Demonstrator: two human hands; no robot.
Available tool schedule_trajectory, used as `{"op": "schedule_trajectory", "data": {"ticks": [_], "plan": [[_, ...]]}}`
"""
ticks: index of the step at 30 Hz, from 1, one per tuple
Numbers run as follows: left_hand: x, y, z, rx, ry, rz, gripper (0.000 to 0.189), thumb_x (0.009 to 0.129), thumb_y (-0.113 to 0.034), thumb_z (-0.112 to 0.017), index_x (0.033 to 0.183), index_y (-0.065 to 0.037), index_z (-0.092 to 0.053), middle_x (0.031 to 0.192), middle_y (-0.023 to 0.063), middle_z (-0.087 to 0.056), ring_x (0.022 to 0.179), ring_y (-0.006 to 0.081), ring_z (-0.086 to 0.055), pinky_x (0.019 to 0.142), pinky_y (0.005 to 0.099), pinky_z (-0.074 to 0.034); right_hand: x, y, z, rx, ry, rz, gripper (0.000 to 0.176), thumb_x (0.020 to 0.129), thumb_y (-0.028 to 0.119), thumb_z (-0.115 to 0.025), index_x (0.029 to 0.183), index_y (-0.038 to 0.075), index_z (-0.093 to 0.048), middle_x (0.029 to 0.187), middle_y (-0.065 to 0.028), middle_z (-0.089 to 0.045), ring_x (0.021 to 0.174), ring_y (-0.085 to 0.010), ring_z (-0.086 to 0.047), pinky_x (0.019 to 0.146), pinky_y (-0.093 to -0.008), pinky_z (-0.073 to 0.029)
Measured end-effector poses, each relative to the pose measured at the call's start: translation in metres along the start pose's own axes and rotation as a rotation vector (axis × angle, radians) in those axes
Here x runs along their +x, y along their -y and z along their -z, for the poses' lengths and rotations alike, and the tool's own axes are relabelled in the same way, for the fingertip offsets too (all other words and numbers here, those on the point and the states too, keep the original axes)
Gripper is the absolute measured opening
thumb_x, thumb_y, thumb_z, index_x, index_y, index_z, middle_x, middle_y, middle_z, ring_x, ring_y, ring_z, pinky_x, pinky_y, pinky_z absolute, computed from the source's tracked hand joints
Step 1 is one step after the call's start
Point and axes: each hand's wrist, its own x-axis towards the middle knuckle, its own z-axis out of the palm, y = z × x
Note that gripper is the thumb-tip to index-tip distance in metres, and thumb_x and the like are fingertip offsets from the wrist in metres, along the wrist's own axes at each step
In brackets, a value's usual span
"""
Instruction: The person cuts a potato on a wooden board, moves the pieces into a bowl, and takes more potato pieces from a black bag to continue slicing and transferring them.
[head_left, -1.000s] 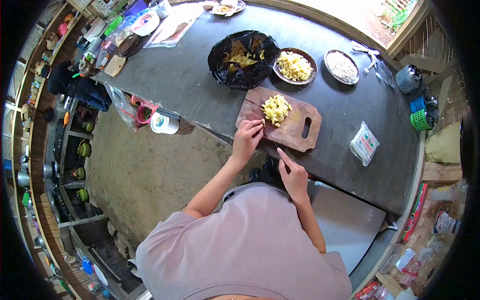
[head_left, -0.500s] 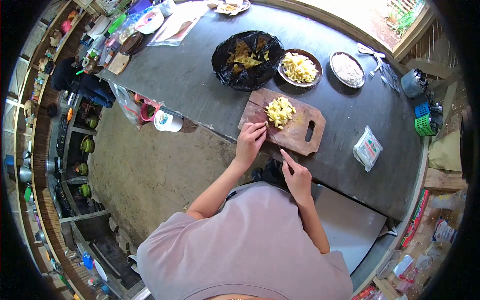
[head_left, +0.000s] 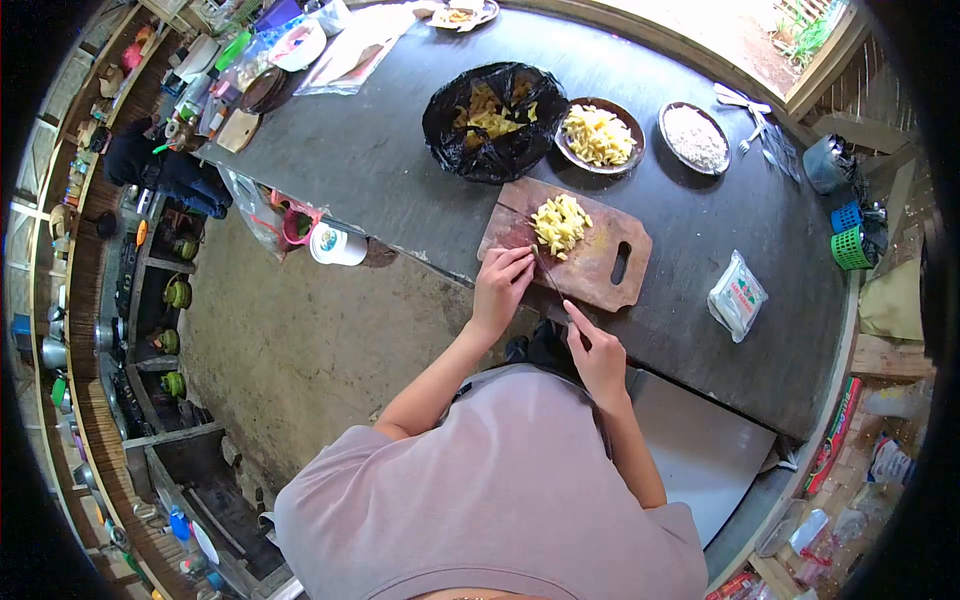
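Note:
A wooden cutting board [head_left: 600,268] lies on the dark table, with a pile of yellow cut pieces [head_left: 559,222] on it. My left hand [head_left: 501,285] rests at the board's near left corner, fingers bent down on a small piece there. My right hand [head_left: 598,352] grips the handle of a knife [head_left: 552,286], index finger stretched along it. The thin blade reaches onto the board right beside my left fingertips.
Behind the board sit a black bag of peelings [head_left: 489,120], a bowl of yellow pieces [head_left: 598,135] and a plate of white grains [head_left: 694,138]. A white packet [head_left: 736,296] lies to the right. Green and blue baskets [head_left: 849,240] stand at the far right edge.
Both hands stay at the board's near corner; the knife hand has shifted only slightly. The view has drifted a little.

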Motion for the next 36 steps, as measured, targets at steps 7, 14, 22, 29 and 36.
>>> {"op": "schedule_trajectory", "data": {"ticks": [7, 14, 22, 29, 36], "plan": [[0.0, -0.001, 0.0, 0.001, -0.011, -0.002, 0.018, 0.089, -0.006, -0.078, 0.106, 0.0, -0.079, 0.115, 0.0083, -0.075, 0.106, 0.0299, -0.065, 0.094, 0.0396, -0.055, 0.021, 0.006, -0.012, -0.032, 0.007, 0.006, 0.042, 0.101, 0.023, -0.065, 0.143, 0.03, -0.07, 0.088, -0.02, -0.075, 0.077, -0.0362, -0.075, 0.071, -0.0451, -0.06], [-0.002, -0.002, -0.001, -0.047, -0.043, 0.076, 0.018, 0.085, -0.004, -0.082, 0.103, -0.003, -0.081, 0.109, 0.0072, -0.077, 0.103, 0.0285, -0.068, 0.092, 0.0386, -0.056, -0.017, 0.002, 0.0, 0.115, -0.005, -0.054, 0.04, 0.102, 0.019, -0.064, 0.141, 0.023, -0.071, 0.087, -0.025, -0.071, 0.074, -0.0387, -0.071, 0.072, -0.0424, -0.057], [-0.002, 0.003, -0.004, -0.056, -0.056, 0.038, 0.017, 0.085, -0.005, -0.081, 0.102, -0.002, -0.08, 0.107, 0.0069, -0.075, 0.104, 0.0282, -0.065, 0.092, 0.0391, -0.055, 0.005, 0.007, -0.01, 0.017, 0.017, -0.045, 0.042, 0.101, 0.021, -0.065, 0.142, 0.027, -0.07, 0.092, -0.0201, -0.076, 0.079, -0.0355, -0.075, 0.072, -0.0446, -0.059], [-0.001, -0.002, -0.002, -0.099, -0.055, 0.044, 0.016, 0.085, -0.004, -0.081, 0.101, -0.001, -0.08, 0.106, 0.0074, -0.075, 0.103, 0.0285, -0.066, 0.092, 0.0391, -0.055, -0.027, -0.007, -0.007, 0.044, -0.067, -0.01, 0.042, 0.101, 0.022, -0.065, 0.142, 0.029, -0.07, 0.086, -0.0193, -0.074, 0.074, -0.0365, -0.073, 0.069, -0.0456, -0.058], [-0.003, 0.006, -0.006, -0.097, -0.083, 0.034, 0.017, 0.083, -0.002, -0.081, 0.099, -0.001, -0.08, 0.106, 0.0078, -0.076, 0.104, 0.0284, -0.066, 0.093, 0.0387, -0.055, 0.004, 0.016, -0.006, -0.029, -0.026, -0.037, 0.042, 0.101, 0.021, -0.065, 0.142, 0.03, -0.07, 0.086, -0.0194, -0.074, 0.074, -0.0361, -0.073, 0.068, -0.0443, -0.058]]}}
